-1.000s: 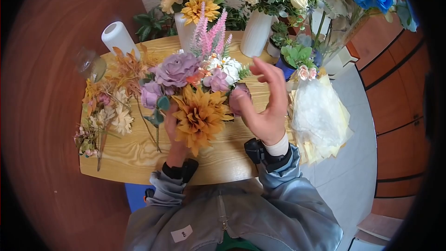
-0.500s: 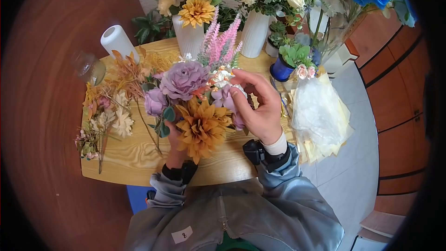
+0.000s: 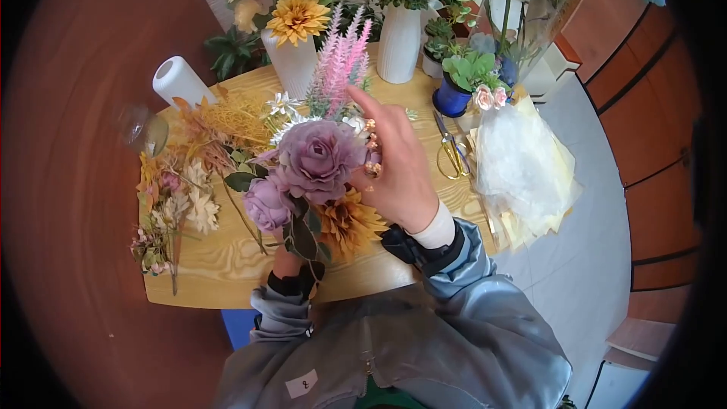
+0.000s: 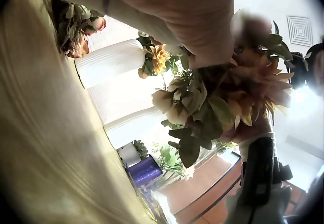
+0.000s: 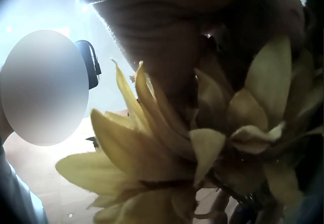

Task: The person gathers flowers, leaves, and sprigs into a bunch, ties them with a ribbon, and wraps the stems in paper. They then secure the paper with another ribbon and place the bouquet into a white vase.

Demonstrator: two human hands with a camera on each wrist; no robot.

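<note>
A bouquet of artificial flowers hangs over the middle of the table, its stems gripped from below by my left hand [image 4: 182,19], which the blooms mostly hide in the head view. Large purple roses [image 3: 321,157] face up at its front. An orange-yellow flower [image 3: 350,223] sits below them, and pink flower spikes [image 3: 341,68] rise at the back with small white flowers [image 3: 295,127]. At the bouquet's right side is my right hand [image 3: 407,163], index finger stretched upward, other fingertips hidden behind the blooms. Orange berries [image 3: 371,148] show beside its fingers.
Gold-handled scissors [image 3: 453,157] lie beside a stack of pale wrapping sheets [image 3: 526,182] on the right. Loose flower stems [image 3: 201,208], a white vase [image 3: 182,82] and a glass jar [image 3: 154,135] are at left. Filled vases [image 3: 291,68] and a blue pot [image 3: 452,98] stand behind.
The bouquet has turned and tilted, bringing the purple roses to the front and the orange-yellow flower lower right. My right hand has moved left, its index finger now straightened. The scissors have come into fuller view.
</note>
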